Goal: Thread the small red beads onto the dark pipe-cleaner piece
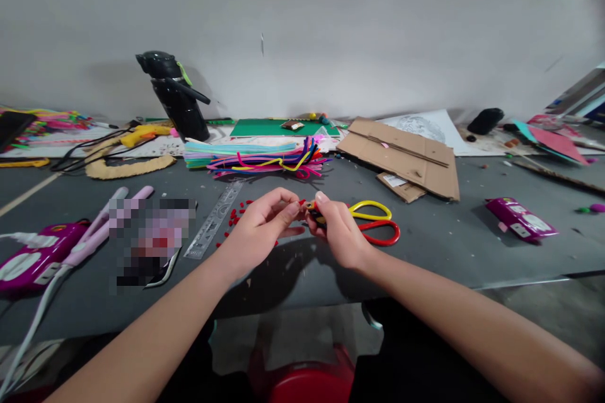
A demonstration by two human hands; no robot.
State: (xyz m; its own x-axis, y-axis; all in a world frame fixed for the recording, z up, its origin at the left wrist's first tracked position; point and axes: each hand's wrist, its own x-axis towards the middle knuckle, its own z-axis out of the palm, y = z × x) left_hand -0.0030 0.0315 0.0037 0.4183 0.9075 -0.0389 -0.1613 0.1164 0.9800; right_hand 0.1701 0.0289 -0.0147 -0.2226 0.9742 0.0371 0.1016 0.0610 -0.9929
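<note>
My left hand [265, 224] pinches a tiny red piece [301, 202] between thumb and fingers, near the middle of the grey table. Close beside it on the right, my right hand [341, 230] is closed around a small tool with a dark and orange head [311, 206], which touches or nearly touches the red piece. Scissors with one yellow and one red handle loop [382, 233] lie just past my right hand; whether they join the held tool is unclear. Several short red pieces [234, 217] are scattered beside my left hand, next to a clear ruler [212, 220].
Behind my hands lies a bundle of coloured pipe cleaners [265, 157]. Folded cardboard [401, 157] is at the back right, a black thermos [177, 97] at the back left. A pink hair straightener [101, 230] and purple power strips [520, 219] flank the work area.
</note>
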